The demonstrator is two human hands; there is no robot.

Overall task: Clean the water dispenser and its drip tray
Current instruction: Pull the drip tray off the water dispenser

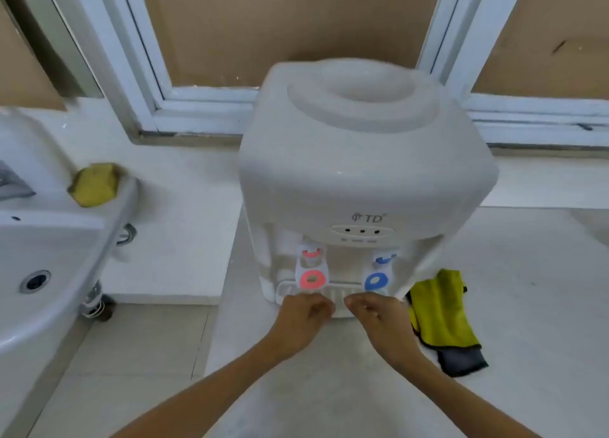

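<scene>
Head view, lower centre: two bare forearms reaching up the frame toward the drip tray [342,293]. Left hand [304,312] on the tray's front edge, fingers curled over it, gripping. Right hand [375,314] likewise, fingers curled on the edge, just below the blue tap [376,281]. Some blur; exact finger placement hard to read.

Tray seated at the foot of the water dispenser [365,160], centre frame, ribbed white grille showing between the hands. Pink tap [312,280] above the left hand. Dispenser standing on a pale counter [527,289], no bottle in the top well.

Right of the hands: yellow-and-grey cloth [441,315] lying crumpled on the counter, touching the dispenser's base corner. Left of frame: white sink [49,256], well apart, with a yellow sponge [94,183] on its rim. Far, upper frame: window frame [145,84] backed with brown board.

Step judged: taking hold of the tray to slide it out. Next move likely calls for an even, level pull toward the body, both sides together, in case of standing water inside; then cloth or sink within reach.
</scene>
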